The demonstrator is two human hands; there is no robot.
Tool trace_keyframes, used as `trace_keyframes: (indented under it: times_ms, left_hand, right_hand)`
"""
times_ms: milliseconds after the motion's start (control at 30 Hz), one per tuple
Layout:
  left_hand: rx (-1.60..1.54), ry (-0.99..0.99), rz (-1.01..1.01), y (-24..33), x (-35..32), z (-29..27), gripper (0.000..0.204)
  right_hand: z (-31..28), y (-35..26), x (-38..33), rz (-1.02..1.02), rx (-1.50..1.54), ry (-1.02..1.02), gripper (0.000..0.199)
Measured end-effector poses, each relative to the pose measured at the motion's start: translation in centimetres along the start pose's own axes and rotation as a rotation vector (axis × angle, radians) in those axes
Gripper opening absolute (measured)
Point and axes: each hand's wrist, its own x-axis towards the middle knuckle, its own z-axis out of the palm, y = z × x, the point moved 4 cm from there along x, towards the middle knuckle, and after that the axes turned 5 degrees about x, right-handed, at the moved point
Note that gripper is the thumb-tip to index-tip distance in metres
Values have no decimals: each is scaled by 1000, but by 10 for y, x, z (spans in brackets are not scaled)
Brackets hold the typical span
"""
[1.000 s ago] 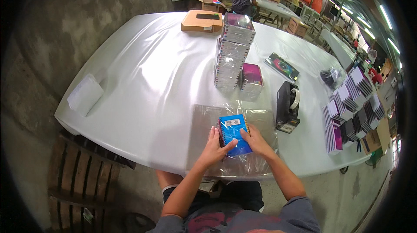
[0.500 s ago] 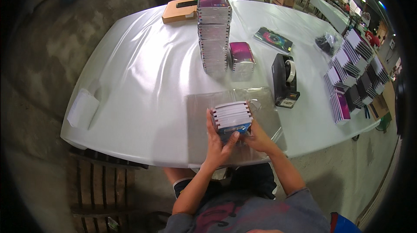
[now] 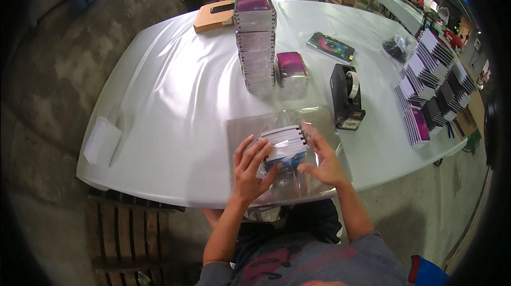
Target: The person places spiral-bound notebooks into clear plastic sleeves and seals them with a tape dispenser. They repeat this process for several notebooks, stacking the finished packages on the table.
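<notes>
Both hands (image 3: 287, 166) clasp card stack (image 3: 285, 145); lower part hidden.

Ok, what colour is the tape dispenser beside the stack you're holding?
Black, with a white roll of tape; the head view shows the tape dispenser clearly.

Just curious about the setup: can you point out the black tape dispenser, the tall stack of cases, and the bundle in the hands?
black tape dispenser (image 3: 346, 97), head view, side of its body.
tall stack of cases (image 3: 256, 46), head view, front face.
bundle (image 3: 285, 144), head view, top edges.

Booklet stack (image 3: 285, 145) base hidden (by fingers)
</notes>
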Motion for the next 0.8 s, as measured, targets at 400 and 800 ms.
trace_keyframes:
  times_ms: [400,800]
  left_hand:
    - [-64,-358,274,1,31,-9,60]
    - [-883,-711,-519,-49,87,15,43]
  right_hand:
    - [5,-35,0,-201,-275,-7,52]
    - [6,-40,9,-190,-338,-59,52]
